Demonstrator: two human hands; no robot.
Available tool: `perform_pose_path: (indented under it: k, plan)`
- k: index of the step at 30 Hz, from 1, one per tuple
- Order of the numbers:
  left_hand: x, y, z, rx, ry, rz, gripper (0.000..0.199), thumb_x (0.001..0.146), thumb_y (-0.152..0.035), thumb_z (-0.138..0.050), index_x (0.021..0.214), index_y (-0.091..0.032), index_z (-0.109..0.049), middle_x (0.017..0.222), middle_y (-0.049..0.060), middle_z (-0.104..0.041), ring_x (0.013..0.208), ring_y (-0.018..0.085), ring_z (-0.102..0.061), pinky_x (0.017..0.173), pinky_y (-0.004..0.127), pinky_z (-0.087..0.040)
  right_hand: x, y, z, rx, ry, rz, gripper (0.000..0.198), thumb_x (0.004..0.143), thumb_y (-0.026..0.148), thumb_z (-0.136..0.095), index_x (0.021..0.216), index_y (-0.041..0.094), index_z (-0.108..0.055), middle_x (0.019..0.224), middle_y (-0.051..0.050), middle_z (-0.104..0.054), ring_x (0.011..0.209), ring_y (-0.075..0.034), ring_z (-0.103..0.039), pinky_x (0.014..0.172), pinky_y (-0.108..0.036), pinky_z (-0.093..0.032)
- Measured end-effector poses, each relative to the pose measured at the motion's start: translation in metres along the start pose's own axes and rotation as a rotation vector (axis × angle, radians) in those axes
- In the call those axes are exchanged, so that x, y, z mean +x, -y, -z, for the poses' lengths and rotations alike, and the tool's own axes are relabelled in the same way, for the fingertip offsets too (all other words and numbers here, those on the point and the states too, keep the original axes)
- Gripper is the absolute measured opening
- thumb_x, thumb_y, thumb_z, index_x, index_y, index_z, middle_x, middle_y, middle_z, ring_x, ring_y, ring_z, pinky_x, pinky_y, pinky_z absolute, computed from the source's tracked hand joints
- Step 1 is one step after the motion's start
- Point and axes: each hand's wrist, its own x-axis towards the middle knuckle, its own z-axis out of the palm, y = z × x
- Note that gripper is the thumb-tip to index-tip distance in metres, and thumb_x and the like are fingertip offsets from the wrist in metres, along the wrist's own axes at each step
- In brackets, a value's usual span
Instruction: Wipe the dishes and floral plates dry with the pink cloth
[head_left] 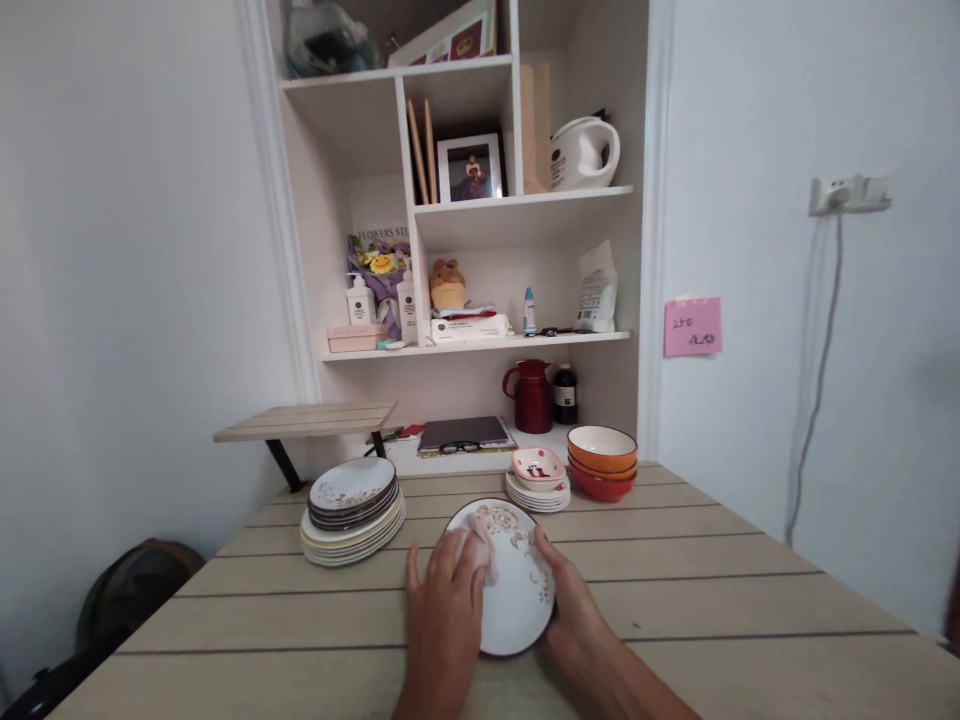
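A white plate with a dark rim and brown floral pattern is in front of me, above the wooden table. My right hand grips its right edge, thumb on top and the other fingers hidden beneath. Pressed on the plate's upper left is a pale pink cloth, held under the fingers of my left hand. To the left stands a stack of plates, dark-rimmed ones on top of larger yellowish-rimmed ones.
Beyond the plate are small white saucers with a pink patterned dish on top. Beside them is a stack of orange and red bowls. A raised wooden shelf, a laptop and a red jug are farther back.
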Motion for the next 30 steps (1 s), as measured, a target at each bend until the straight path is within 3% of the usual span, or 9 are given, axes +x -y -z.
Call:
perform_pose_path:
  k: [3, 7, 10, 14, 18, 22, 26, 30]
  plan:
    - [-0.005, 0.003, -0.004, -0.004, 0.028, -0.027, 0.038, 0.088, -0.014, -0.051, 0.123, -0.027, -0.059, 0.126, 0.005, -0.063, 0.113, 0.024, -0.057, 0.099, 0.051, -0.043, 0.003, 0.011, 0.004, 0.003, -0.056, 0.006, 0.051, 0.079, 0.049, -0.063, 0.116, 0.012, -0.066, 0.095, -0.014, -0.078, 0.093, -0.030, -0.071, 0.090, -0.045, -0.050]
    - [-0.008, -0.008, -0.005, -0.109, 0.060, -0.241, 0.041, 0.088, -0.017, -0.054, 0.127, -0.026, -0.056, 0.127, 0.004, -0.062, 0.109, 0.020, -0.058, 0.092, 0.037, -0.050, 0.003, 0.023, 0.008, 0.028, -0.054, 0.070, 0.040, 0.082, 0.045, -0.061, 0.104, 0.013, -0.069, 0.087, -0.012, -0.078, 0.091, -0.029, -0.072, 0.087, -0.043, -0.052]
    - [-0.006, -0.016, -0.001, -0.145, 0.062, -0.333, 0.041, 0.091, -0.023, -0.053, 0.131, -0.030, -0.053, 0.132, 0.002, -0.059, 0.115, 0.019, -0.056, 0.094, 0.036, -0.049, -0.001, 0.021, 0.006, -0.045, -0.047, 0.001, 0.047, 0.078, 0.053, -0.063, 0.096, 0.011, -0.070, 0.084, -0.015, -0.078, 0.085, -0.031, -0.072, 0.080, -0.043, -0.054]
    - [-0.002, -0.012, 0.003, -0.096, 0.055, -0.267, 0.041, 0.091, -0.028, -0.054, 0.132, -0.035, -0.051, 0.135, -0.001, -0.057, 0.120, 0.020, -0.053, 0.102, 0.045, -0.042, -0.004, 0.003, 0.000, -0.088, 0.013, -0.030, 0.047, 0.075, 0.050, -0.068, 0.098, 0.010, -0.070, 0.083, -0.014, -0.078, 0.083, -0.029, -0.072, 0.078, -0.040, -0.054]
    - [0.000, -0.002, 0.000, 0.022, 0.001, -0.060, 0.047, 0.089, -0.020, -0.054, 0.133, -0.035, -0.050, 0.134, 0.002, -0.058, 0.120, 0.024, -0.052, 0.103, 0.054, -0.037, -0.007, -0.012, -0.006, -0.106, 0.047, -0.036, 0.045, 0.076, 0.044, -0.070, 0.106, 0.011, -0.069, 0.086, -0.011, -0.078, 0.086, -0.026, -0.072, 0.085, -0.037, -0.052]
    - [0.000, 0.001, -0.002, 0.045, -0.024, 0.063, 0.047, 0.087, -0.013, -0.052, 0.129, -0.034, -0.055, 0.129, 0.003, -0.061, 0.118, 0.025, -0.053, 0.100, 0.053, -0.038, -0.006, -0.009, -0.005, -0.074, 0.013, -0.076, 0.047, 0.080, 0.046, -0.065, 0.109, 0.008, -0.068, 0.087, -0.014, -0.078, 0.088, -0.028, -0.072, 0.087, -0.040, -0.052]
    - [-0.004, -0.002, -0.005, -0.013, -0.029, 0.009, 0.041, 0.085, -0.014, -0.055, 0.123, -0.030, -0.060, 0.122, 0.004, -0.064, 0.109, 0.024, -0.058, 0.093, 0.044, -0.046, -0.002, 0.007, 0.002, -0.052, -0.048, -0.039, 0.049, 0.079, 0.050, -0.063, 0.110, 0.012, -0.068, 0.089, -0.014, -0.078, 0.089, -0.030, -0.072, 0.087, -0.045, -0.052]
    - [-0.007, -0.006, -0.004, -0.078, -0.002, -0.149, 0.045, 0.086, -0.016, -0.054, 0.128, -0.031, -0.056, 0.127, 0.003, -0.061, 0.110, 0.022, -0.057, 0.094, 0.041, -0.046, 0.000, 0.019, 0.005, -0.017, -0.054, 0.012, 0.047, 0.080, 0.049, -0.062, 0.106, 0.011, -0.069, 0.088, -0.014, -0.078, 0.092, -0.030, -0.072, 0.089, -0.045, -0.051]
